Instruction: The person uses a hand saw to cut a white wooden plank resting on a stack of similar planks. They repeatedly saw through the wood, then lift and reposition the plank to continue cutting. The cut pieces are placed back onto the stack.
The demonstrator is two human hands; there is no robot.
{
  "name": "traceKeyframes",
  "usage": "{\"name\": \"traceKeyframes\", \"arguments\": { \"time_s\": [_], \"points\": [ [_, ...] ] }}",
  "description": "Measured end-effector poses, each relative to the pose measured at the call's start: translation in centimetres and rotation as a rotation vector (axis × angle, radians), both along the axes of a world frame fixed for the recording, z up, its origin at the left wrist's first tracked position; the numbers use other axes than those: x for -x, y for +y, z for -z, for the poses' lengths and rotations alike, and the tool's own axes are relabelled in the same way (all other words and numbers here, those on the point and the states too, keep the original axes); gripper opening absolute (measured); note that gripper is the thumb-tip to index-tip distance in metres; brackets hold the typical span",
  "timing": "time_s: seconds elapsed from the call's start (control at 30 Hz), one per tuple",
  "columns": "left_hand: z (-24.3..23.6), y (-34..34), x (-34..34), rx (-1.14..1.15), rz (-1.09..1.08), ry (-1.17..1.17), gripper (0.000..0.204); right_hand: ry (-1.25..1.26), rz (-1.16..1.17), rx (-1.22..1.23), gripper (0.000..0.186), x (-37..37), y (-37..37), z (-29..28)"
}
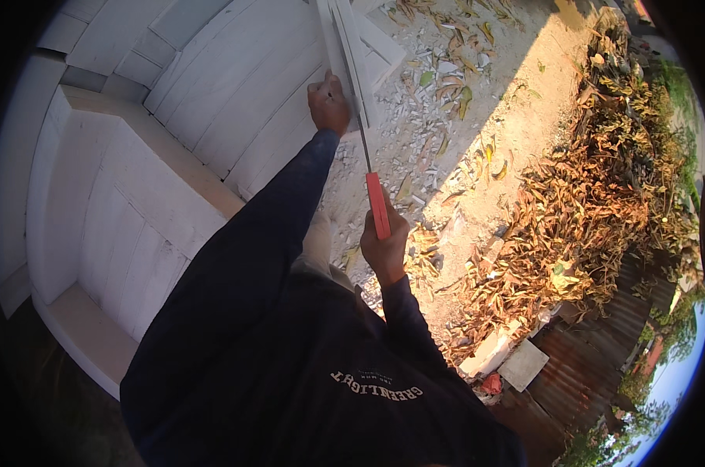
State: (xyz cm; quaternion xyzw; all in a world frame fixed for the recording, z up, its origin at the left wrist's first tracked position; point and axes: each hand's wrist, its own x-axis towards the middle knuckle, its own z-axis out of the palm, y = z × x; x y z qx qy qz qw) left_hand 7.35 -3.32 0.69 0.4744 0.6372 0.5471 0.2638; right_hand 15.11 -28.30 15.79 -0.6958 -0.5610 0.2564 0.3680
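My right hand [385, 243] is wrapped around the red handle [378, 204] of a saw [363, 140]; my left hand [328, 103] sits ahead and to its left, fingers curled in beside a long white strip [333, 39]. On my feed I can't tell whether those left fingers pinch the strip or merely press on it. The saw's thin blade [366, 158] runs forward from the right hand, passes just right of the left hand and shows nearly edge-on; whether it has bitten in, I can't see.

I'd judge the saw light, springy sideways but stiff along its length, so the handle is the place to hold it. The strip looks light, stiff and dry, hardly slippery, perhaps apt to chip along its edges; I'd steady it flat from the side, fingertips clear of the blade.

Left of the left hand are broad white boards [236, 86], and a white panelled piece [138, 233] stands left of the left sleeve [313, 173], likely limiting that elbow's swing. Pale chips [426, 97] litter the ground right of the blade, poor footing I'd say. Well right of the right hand lies a heap of dry leaves [586, 194], with a rusty corrugated sheet [594, 373] behind.
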Motion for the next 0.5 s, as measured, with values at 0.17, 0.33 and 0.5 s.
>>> {"name": "traceKeyframes", "arguments": {
  "time_s": [0.17, 0.33, 0.5],
  "points": [
    [-0.5, -0.4, -0.2, 0.014, 0.053, -0.022, 0.045, 0.044, 0.018, 0.124, 0.047, 0.4, 3.1, -0.5],
    [0.4, 0.2, -0.3, -0.047, -0.004, 0.058, 0.045, 0.012, -0.015, 0.140, 0.048, -0.1, 4.3, -1.1],
    [0.1, -0.5, -0.6, 0.032, -0.012, -0.007, 0.044, -0.019, -0.049, -0.070, 0.046, -0.8, -1.0, 0.5]
  ]
}}
